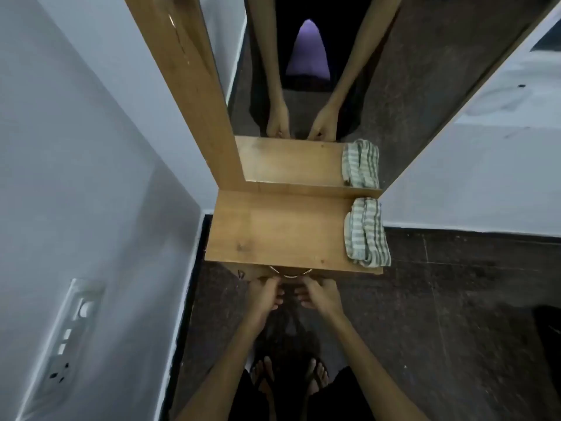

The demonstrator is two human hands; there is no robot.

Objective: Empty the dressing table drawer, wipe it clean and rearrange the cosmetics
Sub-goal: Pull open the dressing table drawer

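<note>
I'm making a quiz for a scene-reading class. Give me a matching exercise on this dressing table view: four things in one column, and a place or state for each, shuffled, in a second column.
Things:
1. striped cloth
2. left hand
3. mirror
4. switch panel

Places or states:
A. on the wall at the left
B. standing behind the tabletop
C. lying at the tabletop's right end
D. below the tabletop's front edge, by the metal handle

Pairs: 1-C, 2-D, 3-B, 4-A
</note>
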